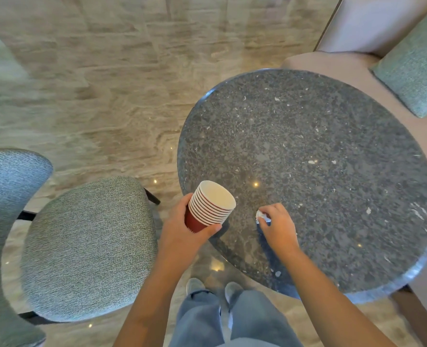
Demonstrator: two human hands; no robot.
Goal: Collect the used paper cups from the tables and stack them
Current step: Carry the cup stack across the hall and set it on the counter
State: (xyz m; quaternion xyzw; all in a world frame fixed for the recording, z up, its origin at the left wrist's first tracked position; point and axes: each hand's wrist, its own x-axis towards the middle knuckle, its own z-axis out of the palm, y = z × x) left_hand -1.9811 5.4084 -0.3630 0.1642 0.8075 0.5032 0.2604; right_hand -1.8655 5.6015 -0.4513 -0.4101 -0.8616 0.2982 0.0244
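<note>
Jeans [200,319] fill the bottom edge. At the round speckled stone table's [332,159] left rim, the left hand [182,229] wraps fingers and thumb round a tilted stack of paper cups [211,204], which has red walls, nested white rims and a white inside. The right hand [278,227] pinches a crumpled white scrap [260,215] on the tabletop, mostly hidden under the fingers.

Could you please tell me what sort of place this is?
Probably a café or lounge: a round stone table, upholstered chair and cushioned bench stand on a polished floor; the left hand holds a cup stack, the right hand pinches crumpled paper.
</note>
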